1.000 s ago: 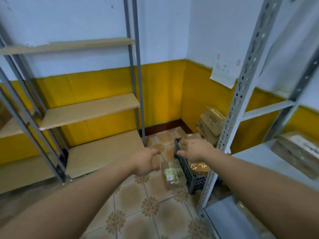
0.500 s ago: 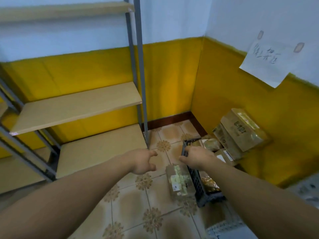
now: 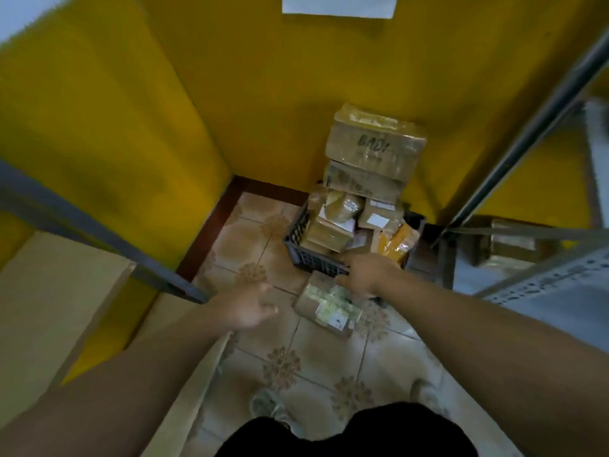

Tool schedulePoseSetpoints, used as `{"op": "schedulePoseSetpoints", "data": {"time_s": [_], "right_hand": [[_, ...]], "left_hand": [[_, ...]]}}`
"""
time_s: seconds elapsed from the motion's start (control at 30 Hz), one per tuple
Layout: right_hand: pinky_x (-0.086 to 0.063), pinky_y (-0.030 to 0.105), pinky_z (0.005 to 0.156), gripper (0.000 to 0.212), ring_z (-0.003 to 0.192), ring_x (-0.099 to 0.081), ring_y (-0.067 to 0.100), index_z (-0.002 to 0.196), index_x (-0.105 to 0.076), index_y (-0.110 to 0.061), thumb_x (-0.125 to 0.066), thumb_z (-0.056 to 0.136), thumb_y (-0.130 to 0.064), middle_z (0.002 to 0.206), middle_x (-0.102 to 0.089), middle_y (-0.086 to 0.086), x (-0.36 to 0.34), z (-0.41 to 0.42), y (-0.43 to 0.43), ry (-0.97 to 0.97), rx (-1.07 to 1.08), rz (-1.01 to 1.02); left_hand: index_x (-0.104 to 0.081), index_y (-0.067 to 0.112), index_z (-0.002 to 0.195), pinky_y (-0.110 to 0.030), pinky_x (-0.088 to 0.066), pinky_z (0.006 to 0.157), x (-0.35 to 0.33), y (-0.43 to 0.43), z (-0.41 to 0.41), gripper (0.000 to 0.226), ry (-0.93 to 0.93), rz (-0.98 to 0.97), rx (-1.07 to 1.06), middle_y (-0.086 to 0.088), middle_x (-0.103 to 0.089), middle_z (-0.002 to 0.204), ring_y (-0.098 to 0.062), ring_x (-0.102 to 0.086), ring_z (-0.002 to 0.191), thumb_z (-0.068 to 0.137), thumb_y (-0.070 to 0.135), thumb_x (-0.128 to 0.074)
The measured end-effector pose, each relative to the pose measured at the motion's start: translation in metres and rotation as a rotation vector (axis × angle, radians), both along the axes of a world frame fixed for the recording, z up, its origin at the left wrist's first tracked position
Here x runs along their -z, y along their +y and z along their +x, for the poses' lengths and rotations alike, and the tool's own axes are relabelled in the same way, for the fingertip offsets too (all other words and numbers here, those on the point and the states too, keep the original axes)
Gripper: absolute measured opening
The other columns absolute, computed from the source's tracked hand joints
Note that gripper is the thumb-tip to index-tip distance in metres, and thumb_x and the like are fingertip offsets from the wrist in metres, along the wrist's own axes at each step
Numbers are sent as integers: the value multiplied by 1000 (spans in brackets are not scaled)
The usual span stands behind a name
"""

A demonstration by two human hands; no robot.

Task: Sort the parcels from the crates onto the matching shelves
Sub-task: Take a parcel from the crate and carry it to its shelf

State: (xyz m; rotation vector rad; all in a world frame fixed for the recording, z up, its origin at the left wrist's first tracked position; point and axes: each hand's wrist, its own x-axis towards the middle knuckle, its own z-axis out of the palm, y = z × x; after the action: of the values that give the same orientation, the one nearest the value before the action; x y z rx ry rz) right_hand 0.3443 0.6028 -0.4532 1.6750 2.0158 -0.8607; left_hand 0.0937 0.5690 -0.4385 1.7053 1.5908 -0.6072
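A dark plastic crate [image 3: 308,255] stands on the tiled floor in the corner, filled with several brown and yellow parcels [image 3: 333,225]. My right hand [image 3: 364,273] rests on the crate's near rim, fingers curled over the edge. A flat brown parcel with a pale label [image 3: 326,303] lies on the floor just in front of the crate, partly under my right hand. My left hand [image 3: 248,306] hovers left of that parcel, fingers loosely curled and holding nothing. Two larger cardboard boxes [image 3: 374,148] are stacked against the yellow wall behind the crate.
Wooden shelves [image 3: 49,291] on a grey metal frame [image 3: 99,232] run along the left. A grey metal rack [image 3: 540,285] with a parcel [image 3: 514,244] on it stands at the right. My feet [image 3: 267,407] are on the tiles below. A white paper [image 3: 337,4] hangs on the wall.
The view has swung right and tilted down, so the crate's inside now shows. My right hand stays on the crate's rim; my left hand stays beside the floor parcel.
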Motion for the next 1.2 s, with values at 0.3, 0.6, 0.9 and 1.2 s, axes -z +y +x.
{"op": "schedulePoseSetpoints", "data": {"time_s": [0.3,0.6,0.9,1.2], "right_hand": [[-40,34,104,63,137,-43,30,153,-35,-17,-39,102,-54,154,-42,11,96,0,-13,25,301,-170],[-40,35,103,62,133,-45,33,151,-34,-16,-48,100,-48,149,-44,15,333,6,9,37,477,-250],[-32,49,113,78,146,-21,42,159,1,-25,-44,101,-52,166,0,11,528,10,19,10,745,-92],[-55,48,93,85,111,-62,31,154,-13,-31,-63,89,-53,135,-53,-1,610,4,1,513,1483,-151]], "left_hand": [[-23,22,154,-33,-36,108,113,46,-16,65,2,-111,94,-3,-25,159,-23,-35,140,99,45,-48],[-25,21,152,-27,-37,99,334,92,13,62,-6,-105,8,-6,-33,155,-24,-42,135,99,40,-49],[-30,17,150,-25,-42,86,535,134,19,66,-83,40,-199,-6,-45,146,-27,-51,124,94,34,-60],[-25,16,152,-42,-36,111,643,125,17,93,-317,-61,-482,-9,-38,150,-30,-42,135,77,33,-78]]}}
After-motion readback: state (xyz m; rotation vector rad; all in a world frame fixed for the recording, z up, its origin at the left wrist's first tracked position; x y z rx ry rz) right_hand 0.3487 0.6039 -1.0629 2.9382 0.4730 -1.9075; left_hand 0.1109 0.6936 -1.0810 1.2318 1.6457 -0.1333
